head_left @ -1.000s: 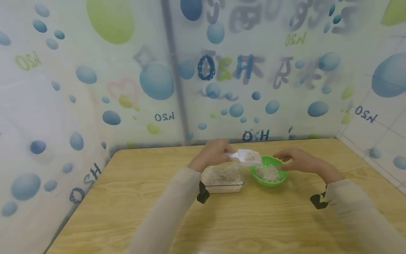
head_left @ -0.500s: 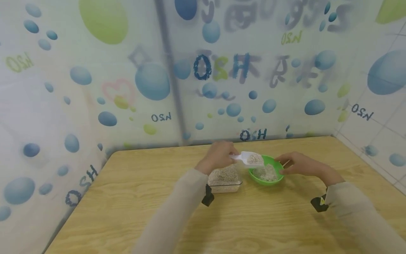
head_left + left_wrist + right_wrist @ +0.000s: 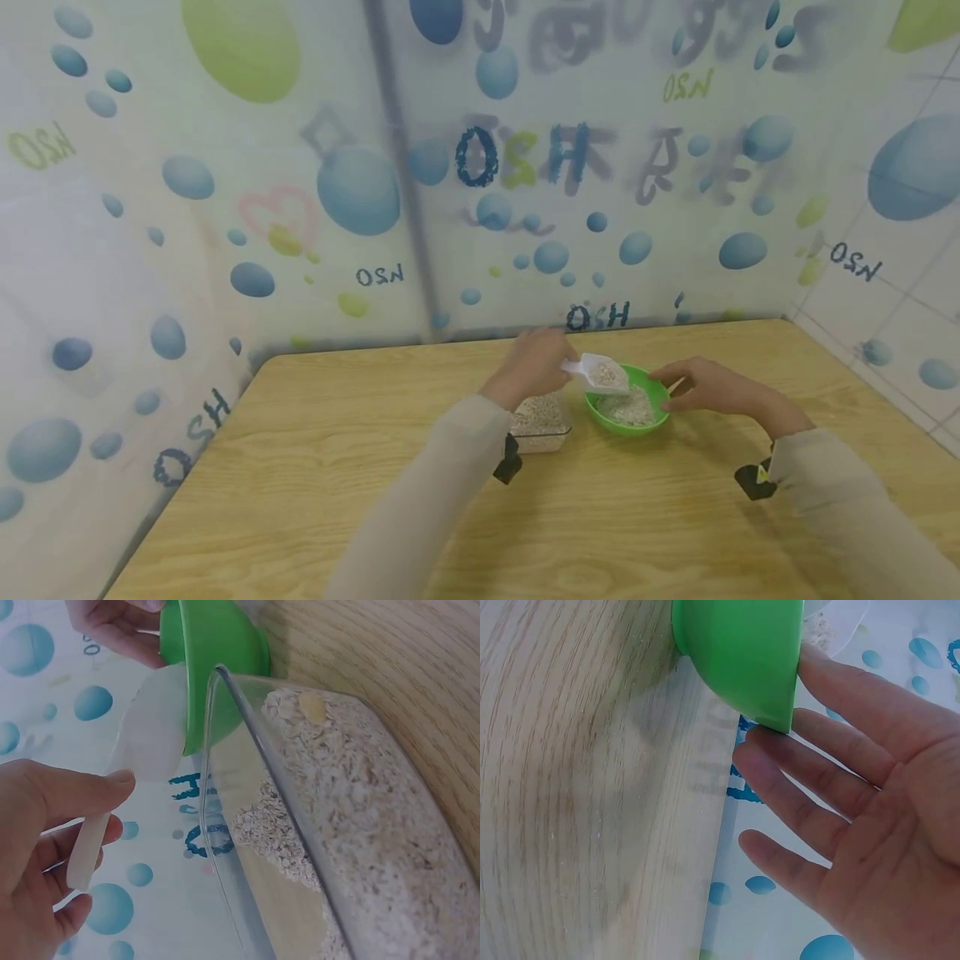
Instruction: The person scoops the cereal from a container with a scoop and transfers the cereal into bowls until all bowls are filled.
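Observation:
In the head view my left hand (image 3: 536,365) grips a white scoop (image 3: 154,724) by its handle, thumb on top. The scoop carries oat flakes (image 3: 606,375) and hangs level over the left rim of a green bowl (image 3: 615,428). More pale flakes (image 3: 628,406) lie heaped in the bowl. My right hand (image 3: 708,387) holds the bowl's right rim between thumb and fingers, the lower fingers extended past it in the right wrist view. A clear rectangular container (image 3: 542,443) full of oats (image 3: 367,810) stands left of the bowl, partly hidden by my left forearm.
Bowl and container stand on a wood-grain table (image 3: 300,483). A patterned wall covering (image 3: 510,267) with bubbles and lettering rises behind the table's far edge and at both sides. Black straps (image 3: 507,460) with wrist cameras sit at both cuffs.
My left hand has carried the loaded scoop rightward, from the container side to over the bowl. My right hand, first slightly apart from the bowl, has come to its rim.

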A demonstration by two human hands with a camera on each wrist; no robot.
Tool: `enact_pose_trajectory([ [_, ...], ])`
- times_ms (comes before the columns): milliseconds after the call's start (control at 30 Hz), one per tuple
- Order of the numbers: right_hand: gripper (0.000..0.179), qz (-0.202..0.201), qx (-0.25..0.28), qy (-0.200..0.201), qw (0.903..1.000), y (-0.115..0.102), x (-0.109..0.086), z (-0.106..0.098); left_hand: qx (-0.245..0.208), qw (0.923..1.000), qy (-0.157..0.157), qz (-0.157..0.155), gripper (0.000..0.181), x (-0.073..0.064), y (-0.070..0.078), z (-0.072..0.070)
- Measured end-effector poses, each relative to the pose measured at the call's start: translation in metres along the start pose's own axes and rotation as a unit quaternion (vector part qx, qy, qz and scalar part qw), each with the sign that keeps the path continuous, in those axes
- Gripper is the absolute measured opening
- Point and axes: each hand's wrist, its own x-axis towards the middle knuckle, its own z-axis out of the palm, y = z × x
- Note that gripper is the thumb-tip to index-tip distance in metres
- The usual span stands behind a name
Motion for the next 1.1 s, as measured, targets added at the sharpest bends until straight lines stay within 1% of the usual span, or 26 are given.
enact_pose_trajectory([
  [133,0.061,0.005,-0.002,-0.002,1.0,-0.001,0.0,-0.001,0.012,0.9999,0.001,0.0,0.021,0.0,0.003,-0.004],
  [367,0.062,0.004,-0.002,-0.004,1.0,-0.001,0.0,-0.002,0.022,0.9997,0.005,0.002,0.022,-0.003,0.002,-0.01],
  [567,0.062,0.01,0.0,-0.004,0.9999,-0.001,-0.001,-0.001,0.054,0.9983,0.019,0.006,0.024,-0.006,0.002,-0.015],
  [700,0.061,0.004,-0.003,-0.003,1.0,-0.001,-0.001,-0.001,0.08,0.9961,0.032,0.02,0.027,-0.008,0.003,-0.019],
  [867,0.062,0.006,-0.003,-0.002,1.0,0.001,-0.001,0.0,0.107,0.9921,0.052,0.039,0.029,-0.01,0.005,-0.021],
  [1100,0.062,0.006,-0.001,-0.001,1.0,0.002,-0.001,0.0,0.146,0.9841,0.081,0.061,0.03,-0.013,0.007,-0.024],
])
